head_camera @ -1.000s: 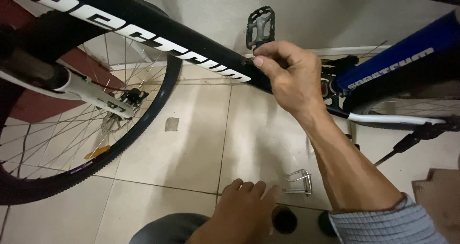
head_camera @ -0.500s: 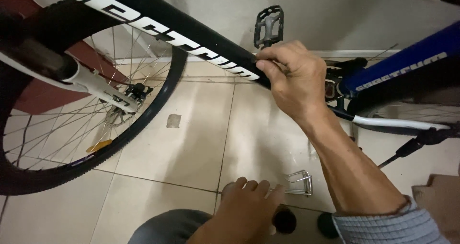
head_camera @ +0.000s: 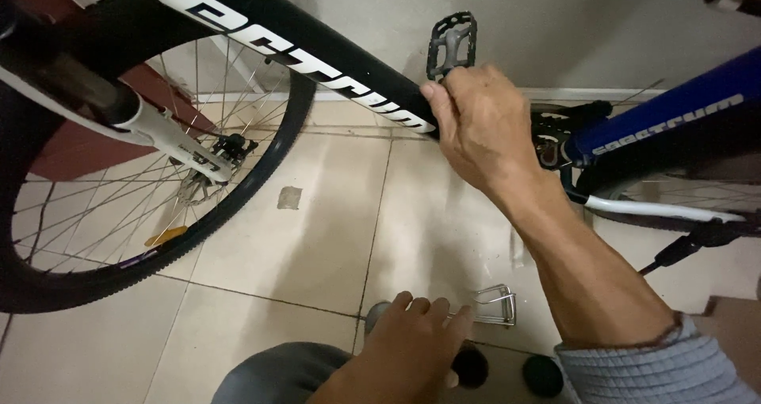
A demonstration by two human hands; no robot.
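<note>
Your right hand (head_camera: 483,126) was curled around the lower end of the black down tube (head_camera: 317,51), which ran from the upper left of the frame down toward the centre; the fingers wrapped over the tube's far side and the thumb tip lay on its near edge, so the grip was closed on the tube rather than spread. Your left hand (head_camera: 416,336) sat at the bottom centre, fingers together and lightly bent, resting just above two dark round caps (head_camera: 507,372); whether it actually held anything could not be told. Just right of its fingertips a wire bottle cage (head_camera: 495,305) lay on the beige tiled floor (head_camera: 317,237). Directly above your right hand stood a black platform pedal (head_camera: 452,43), with the crank area partly hidden behind your knuckles. The front wheel (head_camera: 119,214) with its knobby tyre, spokes and brake disc filled the left side, beside a white fork leg (head_camera: 170,138). White block lettering ran along the down tube, and a blue frame tube (head_camera: 674,114) with white lettering crossed the upper right.
</note>
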